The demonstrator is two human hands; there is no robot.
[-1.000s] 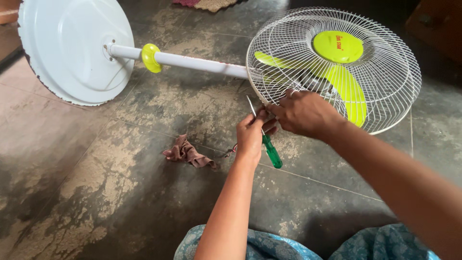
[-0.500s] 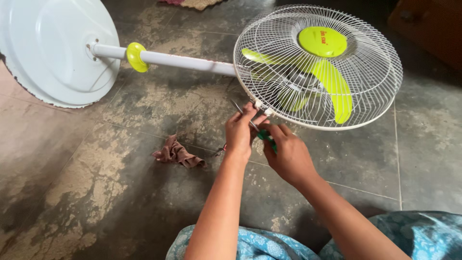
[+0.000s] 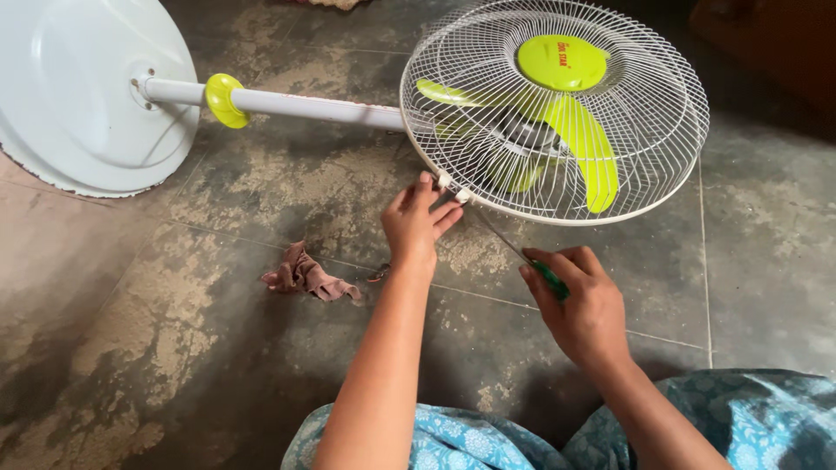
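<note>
Screwdriver at the fan guard's rim clip

Left hand (image 3: 418, 222) pinched the clip (image 3: 455, 189); right hand (image 3: 579, 305) gripped the screwdriver (image 3: 544, 274), whose angled tip could slip off and jab fingers.

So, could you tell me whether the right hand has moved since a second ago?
Yes. The right hand, gripping the green-handled screwdriver, has drawn back from the fan guard's rim toward the person.

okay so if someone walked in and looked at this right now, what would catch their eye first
A white pedestal fan with lime-green blades lies on its side across the grey tiled floor, its round base at upper left. At the cage's lower rim the left hand pinches a white clip, while the right hand holds a green-handled screwdriver pointed there. A crumpled brown rag lies left of the arms.
</note>
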